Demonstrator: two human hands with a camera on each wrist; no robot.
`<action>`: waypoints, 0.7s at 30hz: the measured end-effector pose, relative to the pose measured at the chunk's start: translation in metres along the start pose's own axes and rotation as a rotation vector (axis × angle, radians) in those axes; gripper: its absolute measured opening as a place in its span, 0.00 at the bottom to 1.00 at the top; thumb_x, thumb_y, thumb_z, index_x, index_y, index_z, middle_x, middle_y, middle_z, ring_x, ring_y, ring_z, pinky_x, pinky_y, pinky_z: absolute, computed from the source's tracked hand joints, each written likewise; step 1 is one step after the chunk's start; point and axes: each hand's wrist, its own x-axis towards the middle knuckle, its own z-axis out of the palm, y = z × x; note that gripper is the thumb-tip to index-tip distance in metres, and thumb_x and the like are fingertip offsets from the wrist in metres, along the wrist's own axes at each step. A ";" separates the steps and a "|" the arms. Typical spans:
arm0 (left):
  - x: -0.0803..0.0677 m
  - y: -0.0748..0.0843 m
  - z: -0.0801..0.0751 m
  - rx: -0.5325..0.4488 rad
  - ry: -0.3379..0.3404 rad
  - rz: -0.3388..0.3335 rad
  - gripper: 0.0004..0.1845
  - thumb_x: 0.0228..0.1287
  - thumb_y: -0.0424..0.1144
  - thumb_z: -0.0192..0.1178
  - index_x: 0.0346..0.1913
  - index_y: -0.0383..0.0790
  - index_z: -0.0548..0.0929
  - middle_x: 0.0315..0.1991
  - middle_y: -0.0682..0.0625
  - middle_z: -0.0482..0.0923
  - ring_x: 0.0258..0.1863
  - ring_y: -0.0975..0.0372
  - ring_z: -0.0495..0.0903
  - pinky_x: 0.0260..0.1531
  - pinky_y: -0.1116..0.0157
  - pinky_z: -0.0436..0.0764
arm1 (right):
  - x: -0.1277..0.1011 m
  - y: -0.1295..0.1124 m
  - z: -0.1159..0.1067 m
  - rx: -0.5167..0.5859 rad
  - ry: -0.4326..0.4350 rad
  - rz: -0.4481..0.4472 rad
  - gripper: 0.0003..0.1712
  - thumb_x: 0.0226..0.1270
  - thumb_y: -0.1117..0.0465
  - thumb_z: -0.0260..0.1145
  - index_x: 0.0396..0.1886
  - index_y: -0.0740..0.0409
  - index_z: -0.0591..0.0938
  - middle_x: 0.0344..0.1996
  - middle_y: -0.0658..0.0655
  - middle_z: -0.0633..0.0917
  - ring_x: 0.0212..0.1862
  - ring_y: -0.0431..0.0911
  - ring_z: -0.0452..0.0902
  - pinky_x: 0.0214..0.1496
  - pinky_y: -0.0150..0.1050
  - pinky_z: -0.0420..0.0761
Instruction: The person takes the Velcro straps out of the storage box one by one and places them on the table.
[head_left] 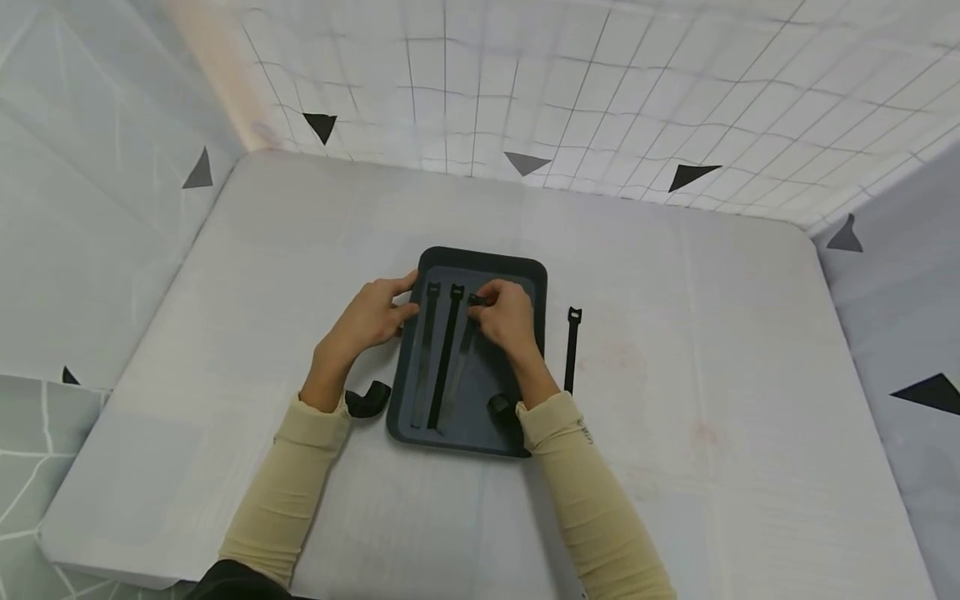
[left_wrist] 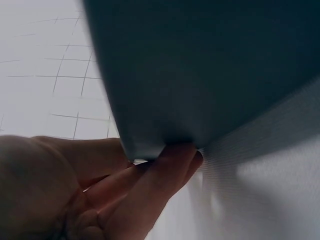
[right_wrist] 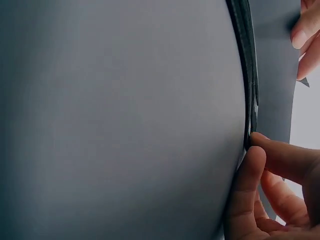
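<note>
A dark grey tray (head_left: pixel 480 442) lies on the white table. At its left rim is my left hand (head_left: pixel 375 312), thumb and fingers gripping the edge; the left wrist view shows the fingers (left_wrist: pixel 175 160) against the outer wall. Two black hook-and-loop cable straps, one at the left (head_left: pixel 427 350) and one beside it (head_left: pixel 447 350), lie lengthwise in the tray. My right hand (head_left: pixel 506 317) pinches the head end of a third strap (head_left: pixel 459 367), to their right. In the right wrist view, thumb and forefinger meet on a black strap (right_wrist: pixel 245 60).
A short black bent piece (head_left: pixel 367 400) sits on the table left of the tray; a similar dark piece (head_left: pixel 501 406) is inside, near my right wrist. Another black strap (head_left: pixel 572 350) lies right of the tray. White gridded sheeting (head_left: pixel 525 83) rises behind the table.
</note>
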 end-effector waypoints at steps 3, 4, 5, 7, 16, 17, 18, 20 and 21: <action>0.001 0.000 0.000 0.007 -0.003 0.000 0.34 0.75 0.32 0.55 0.77 0.37 0.54 0.71 0.35 0.61 0.48 0.48 0.83 0.38 0.61 0.85 | 0.000 0.001 0.000 0.090 0.008 0.008 0.11 0.60 0.69 0.74 0.42 0.65 0.83 0.33 0.60 0.83 0.30 0.52 0.83 0.33 0.42 0.83; 0.001 0.000 0.000 0.007 -0.004 -0.001 0.34 0.75 0.32 0.55 0.77 0.37 0.54 0.71 0.35 0.61 0.47 0.48 0.84 0.38 0.61 0.85 | -0.001 0.001 -0.001 0.115 0.005 0.009 0.11 0.60 0.70 0.73 0.42 0.65 0.83 0.31 0.60 0.83 0.27 0.52 0.83 0.31 0.42 0.84; 0.001 0.000 0.000 0.007 -0.007 -0.001 0.34 0.75 0.32 0.55 0.77 0.37 0.54 0.71 0.35 0.61 0.47 0.49 0.84 0.38 0.62 0.85 | -0.001 0.001 0.000 0.132 0.001 0.007 0.11 0.60 0.70 0.73 0.42 0.66 0.82 0.30 0.60 0.82 0.26 0.51 0.83 0.30 0.41 0.84; 0.001 -0.001 0.000 0.009 -0.005 0.001 0.34 0.74 0.31 0.55 0.77 0.37 0.54 0.71 0.35 0.61 0.46 0.49 0.84 0.38 0.62 0.85 | -0.001 0.002 0.000 0.153 -0.006 0.002 0.12 0.59 0.71 0.73 0.43 0.65 0.82 0.28 0.59 0.82 0.24 0.50 0.82 0.29 0.40 0.83; 0.002 -0.001 -0.001 0.020 0.008 -0.002 0.33 0.75 0.33 0.55 0.77 0.39 0.55 0.71 0.36 0.62 0.44 0.51 0.85 0.35 0.62 0.85 | 0.000 0.002 -0.001 0.269 -0.016 -0.011 0.18 0.59 0.74 0.71 0.50 0.67 0.80 0.25 0.59 0.81 0.22 0.49 0.79 0.29 0.40 0.83; 0.002 -0.001 -0.001 0.020 0.008 -0.003 0.33 0.75 0.33 0.55 0.77 0.39 0.55 0.71 0.36 0.62 0.44 0.51 0.85 0.35 0.62 0.85 | 0.000 0.002 -0.002 0.274 -0.015 -0.010 0.18 0.60 0.74 0.71 0.50 0.67 0.80 0.25 0.59 0.82 0.22 0.49 0.79 0.29 0.40 0.83; 0.001 -0.001 -0.001 0.019 0.007 -0.005 0.33 0.75 0.33 0.55 0.77 0.39 0.55 0.71 0.36 0.62 0.43 0.51 0.85 0.35 0.62 0.85 | -0.001 0.002 -0.002 0.278 -0.015 -0.008 0.18 0.60 0.74 0.70 0.51 0.67 0.80 0.26 0.59 0.81 0.23 0.49 0.79 0.29 0.40 0.83; 0.001 0.000 -0.001 0.018 0.008 -0.007 0.33 0.75 0.33 0.55 0.78 0.39 0.55 0.71 0.37 0.62 0.43 0.51 0.85 0.35 0.62 0.84 | -0.002 0.002 -0.002 0.286 -0.013 -0.004 0.18 0.61 0.74 0.70 0.52 0.67 0.80 0.28 0.60 0.81 0.24 0.50 0.81 0.29 0.40 0.84; 0.000 -0.001 -0.001 0.015 0.007 -0.008 0.33 0.75 0.33 0.55 0.78 0.39 0.54 0.71 0.37 0.62 0.43 0.51 0.85 0.35 0.62 0.84 | -0.002 0.002 -0.003 0.289 -0.013 -0.003 0.18 0.62 0.74 0.69 0.52 0.68 0.80 0.28 0.60 0.81 0.25 0.51 0.81 0.30 0.40 0.84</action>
